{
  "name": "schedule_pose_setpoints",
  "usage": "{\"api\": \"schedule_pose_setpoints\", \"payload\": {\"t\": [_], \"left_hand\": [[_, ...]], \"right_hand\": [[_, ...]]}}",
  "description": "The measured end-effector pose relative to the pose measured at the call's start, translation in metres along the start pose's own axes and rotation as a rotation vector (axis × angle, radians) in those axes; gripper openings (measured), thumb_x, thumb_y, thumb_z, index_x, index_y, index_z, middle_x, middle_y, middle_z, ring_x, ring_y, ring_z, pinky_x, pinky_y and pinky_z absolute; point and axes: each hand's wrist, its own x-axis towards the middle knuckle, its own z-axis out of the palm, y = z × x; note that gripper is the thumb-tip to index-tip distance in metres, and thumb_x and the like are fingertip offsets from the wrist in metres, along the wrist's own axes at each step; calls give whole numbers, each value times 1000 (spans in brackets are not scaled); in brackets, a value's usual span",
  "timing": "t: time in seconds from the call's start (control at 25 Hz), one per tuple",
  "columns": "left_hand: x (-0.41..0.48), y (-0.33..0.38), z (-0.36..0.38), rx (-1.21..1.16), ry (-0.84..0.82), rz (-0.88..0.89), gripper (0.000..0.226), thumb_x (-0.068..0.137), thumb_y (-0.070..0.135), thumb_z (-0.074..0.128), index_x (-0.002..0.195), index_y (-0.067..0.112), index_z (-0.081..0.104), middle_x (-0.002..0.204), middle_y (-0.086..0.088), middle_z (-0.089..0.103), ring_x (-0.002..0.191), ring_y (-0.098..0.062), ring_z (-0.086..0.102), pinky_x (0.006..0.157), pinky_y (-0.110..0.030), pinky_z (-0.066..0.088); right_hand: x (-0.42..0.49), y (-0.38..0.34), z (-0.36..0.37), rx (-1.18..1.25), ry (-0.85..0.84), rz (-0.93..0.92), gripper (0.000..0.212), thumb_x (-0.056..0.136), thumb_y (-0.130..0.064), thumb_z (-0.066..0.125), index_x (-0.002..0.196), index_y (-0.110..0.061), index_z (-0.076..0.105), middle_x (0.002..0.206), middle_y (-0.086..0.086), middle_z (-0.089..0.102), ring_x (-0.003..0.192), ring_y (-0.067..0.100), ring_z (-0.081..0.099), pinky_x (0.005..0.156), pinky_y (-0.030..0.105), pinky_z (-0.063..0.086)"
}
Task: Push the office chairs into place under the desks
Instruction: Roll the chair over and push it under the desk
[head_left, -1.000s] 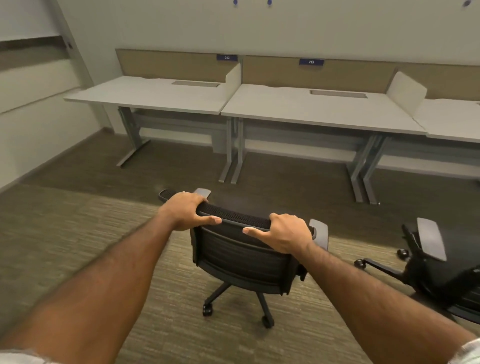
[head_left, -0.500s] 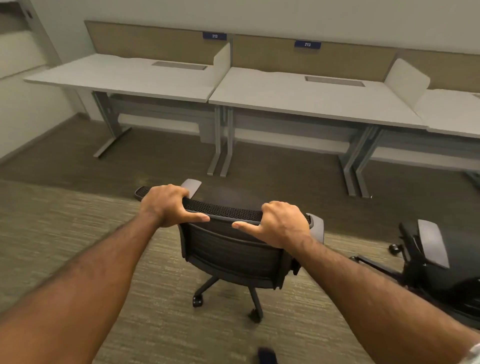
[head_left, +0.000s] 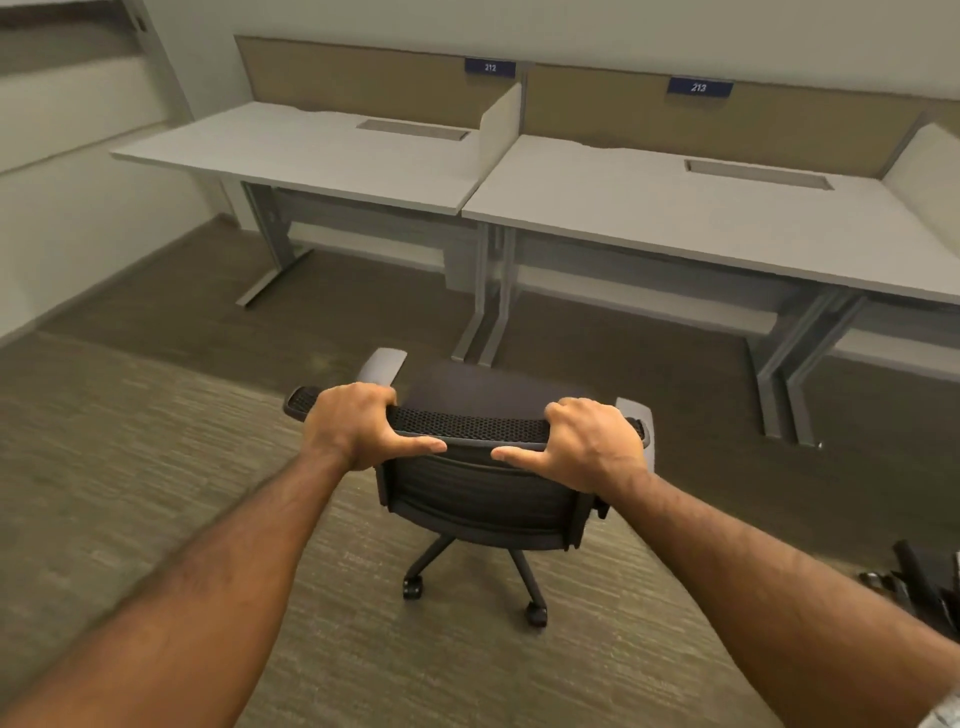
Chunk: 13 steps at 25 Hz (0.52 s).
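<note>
As left hand (head_left: 358, 427) and right hand (head_left: 595, 446) clasp its backrest, fingers curled, the chair (head_left: 483, 493) has rolled nearer the twelve-o'clock desks (head_left: 649, 208), not yet under.

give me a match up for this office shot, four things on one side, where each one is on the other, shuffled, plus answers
Things
1. black mesh-back office chair
2. blue plate reading 212
3. blue plate reading 213
4. second black chair

Places
A. cut off at the lower right edge of the view
B. above the white corner desk
C. gripped at its top edge by the left hand and right hand
D. above the white middle desk

Pairs: 1-C, 2-B, 3-D, 4-A
</note>
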Motion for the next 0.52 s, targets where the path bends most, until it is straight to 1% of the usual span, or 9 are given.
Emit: {"api": "schedule_pose_setpoints", "payload": {"t": [0.08,0.2,0.32,0.36,0.52], "left_hand": [[15,1,5,2,18,-35,92,41,114,30,58,25,47,58,9,52,58,-19,52,53,-33,34],[44,0,6,7,27,-121,93,39,115,32,59,26,50,57,9,50,56,-19,51,52,-32,35],[74,-15,4,27,26,-193,92,38,115,30,56,27,49,55,11,46,52,-16,46,49,-30,32],[84,-22,2,35,27,-205,92,38,115,29,56,27,48,55,12,45,53,-17,47,51,-31,33],[127,-65,1,57,20,-248,94,36,116,26,57,27,48,56,10,46,57,-20,50,55,-33,37]], "right_hand": [[26,14,2,6,8,-44,98,61,-110,11,72,-22,55,72,-8,56,65,12,55,60,35,50],[73,32,5,6,17,-100,97,59,-110,11,71,-23,53,73,-7,57,67,16,56,61,36,47],[124,37,7,29,17,-156,91,59,-110,12,66,-27,46,68,-11,51,61,10,48,58,35,37],[141,36,8,36,15,-170,90,59,-110,12,65,-27,45,67,-12,50,60,10,47,58,35,35],[214,23,20,41,40,-210,90,61,-110,14,64,-26,47,65,-11,52,58,12,49,56,36,36]]}}
